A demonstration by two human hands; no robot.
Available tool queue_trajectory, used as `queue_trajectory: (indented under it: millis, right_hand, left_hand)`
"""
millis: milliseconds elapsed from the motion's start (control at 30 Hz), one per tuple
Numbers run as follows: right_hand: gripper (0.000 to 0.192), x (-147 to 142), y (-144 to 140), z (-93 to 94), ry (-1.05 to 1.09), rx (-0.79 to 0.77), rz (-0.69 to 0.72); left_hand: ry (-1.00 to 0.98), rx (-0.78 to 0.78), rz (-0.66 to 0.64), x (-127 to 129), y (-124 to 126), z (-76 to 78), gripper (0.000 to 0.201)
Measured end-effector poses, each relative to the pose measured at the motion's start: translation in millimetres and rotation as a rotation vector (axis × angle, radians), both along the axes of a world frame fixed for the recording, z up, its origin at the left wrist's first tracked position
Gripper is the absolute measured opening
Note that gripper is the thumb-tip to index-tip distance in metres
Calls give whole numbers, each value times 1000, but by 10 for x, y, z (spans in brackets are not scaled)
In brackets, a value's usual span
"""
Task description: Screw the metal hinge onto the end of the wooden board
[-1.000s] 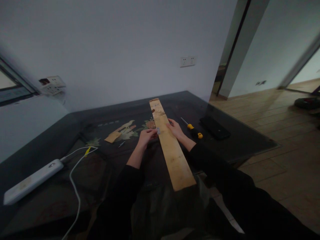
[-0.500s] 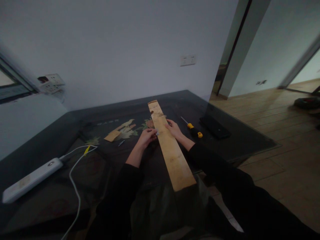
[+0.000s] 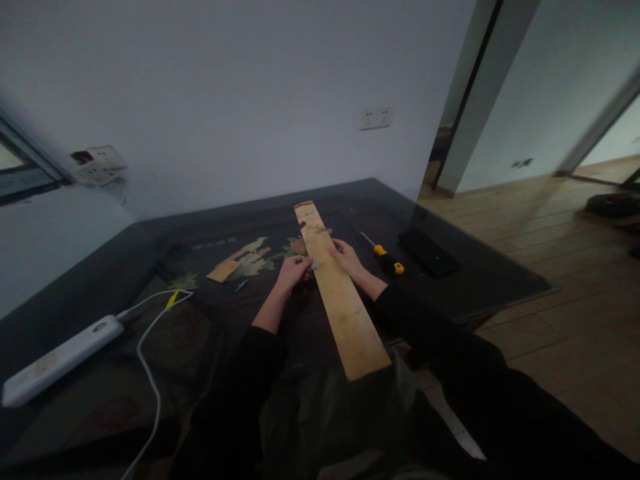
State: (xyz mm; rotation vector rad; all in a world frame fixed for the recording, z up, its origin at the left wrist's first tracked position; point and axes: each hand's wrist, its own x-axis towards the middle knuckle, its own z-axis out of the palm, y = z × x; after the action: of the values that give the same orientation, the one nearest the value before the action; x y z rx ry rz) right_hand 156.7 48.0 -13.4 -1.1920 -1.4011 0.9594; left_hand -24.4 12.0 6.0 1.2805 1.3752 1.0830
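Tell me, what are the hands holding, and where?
The left hand pinches a small silvery piece at the plank's left edge; the right hand rests on the plank's right edge.

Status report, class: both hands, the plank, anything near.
Left hand pinching small metal piece at plank edge. Right hand flat on plank. Screwdriver lies beside.

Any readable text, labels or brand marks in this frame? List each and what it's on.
None readable.
Dark table: pale marks by the painted inlay, too blurred to read.
Power strip: no legible marking.
Wooden board, screwdriver, wall sockets: no text visible.
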Motion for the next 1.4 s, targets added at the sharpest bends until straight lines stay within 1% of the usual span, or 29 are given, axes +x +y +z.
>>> queue_trajectory:
  millis: [100, 200, 267, 433, 533, 633, 833, 933, 1100, 1233, 1400]
  right_hand:
    - [44, -12, 11, -14, 13, -7, -10]
    - [42, -33, 29, -31, 68, 3, -17]
    - [42, -47, 33, -39, 93, -11, -22]
    - [43, -62, 12, -43, 129, -48, -34]
    - [40, -63, -5, -44, 150, -49, -46]
    - [39, -65, -21, -52, 163, -37, -58]
    - [46, -77, -58, -64, 188, -69, -61]
    - [50, -94, -67, -60, 192, -73, -76]
    - [53, -125, -50, -54, 181, -100, -95]
    - [54, -121, -36, -51, 178, -93, -70]
    - [53, -99, -28, -53, 138, -80, -42]
  left_hand:
    - [39, 110, 12, 13, 16, 11, 27]
    - [-37, 120, 11, 38, 16, 32, 26]
    - [-48, 146, 19, 47, 17, 40, 26]
    - [48, 221, 38, 44, 17, 60, 26]
    - [33, 221, 44, 48, 12, 71, 27]
    - [-16, 216, 21, 62, 11, 55, 27]
    - [-190, 147, 4, 86, 38, -77, 28]
    - [-254, 114, 13, 97, 43, -111, 30]
    - [-287, 87, 52, 141, -16, -63, 30]
    - [-322, 66, 78, 164, -64, -8, 30]
    - [-321, 40, 50, 129, -59, 45, 30]
